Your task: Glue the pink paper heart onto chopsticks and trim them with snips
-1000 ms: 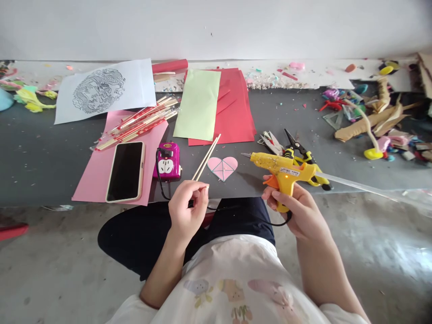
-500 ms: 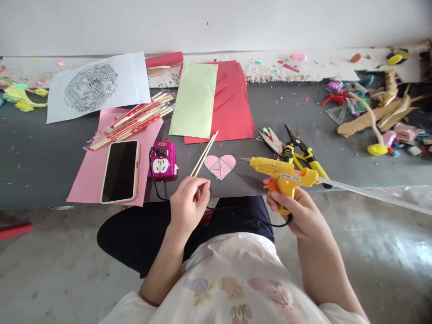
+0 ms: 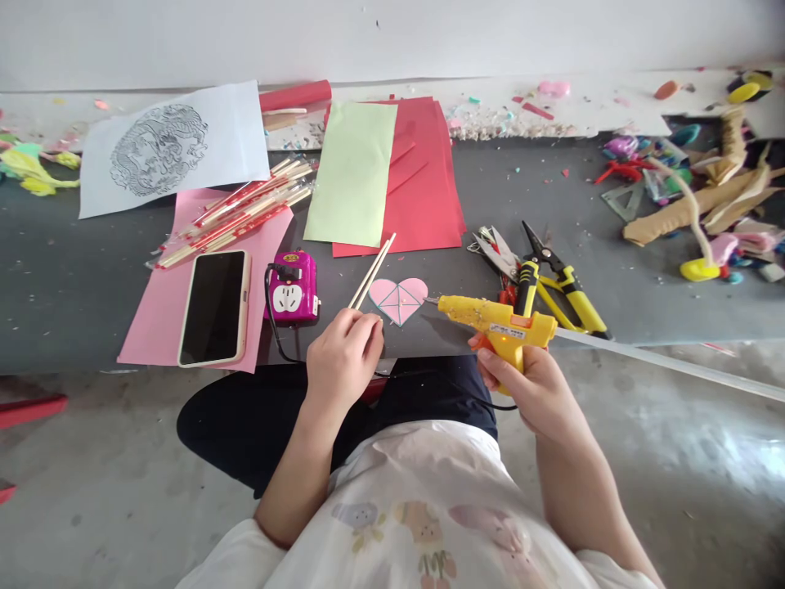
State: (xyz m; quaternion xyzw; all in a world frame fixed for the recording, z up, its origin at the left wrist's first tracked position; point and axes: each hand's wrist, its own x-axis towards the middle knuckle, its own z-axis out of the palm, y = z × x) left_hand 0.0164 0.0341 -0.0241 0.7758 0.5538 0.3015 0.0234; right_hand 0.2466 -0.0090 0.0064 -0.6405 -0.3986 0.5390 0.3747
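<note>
My left hand [image 3: 344,356] is closed around the lower ends of a pair of wooden chopsticks [image 3: 373,272], which slant up and to the right. Just right of them a pink paper heart [image 3: 398,301] with dark lines across it lies flat on the grey table. My right hand [image 3: 521,376] grips the handle of a yellow hot glue gun [image 3: 500,317], its small light glowing orange. The nozzle points left and reaches close to the heart's right edge; I cannot tell whether they touch. A long translucent glue stick [image 3: 662,357] sticks out behind the gun.
Scissors [image 3: 498,255] and yellow-handled pliers [image 3: 561,274] lie behind the gun. A purple power socket [image 3: 293,286] and a phone [image 3: 214,309] sit at left. Behind are wrapped chopsticks [image 3: 245,214], a green sheet [image 3: 352,173] and red paper [image 3: 429,188]. Craft scraps [image 3: 699,204] crowd the right.
My right hand has moved the glue gun left, bringing its nozzle closer to the heart. My left hand keeps the chopsticks in nearly the same place. The view has shifted slightly.
</note>
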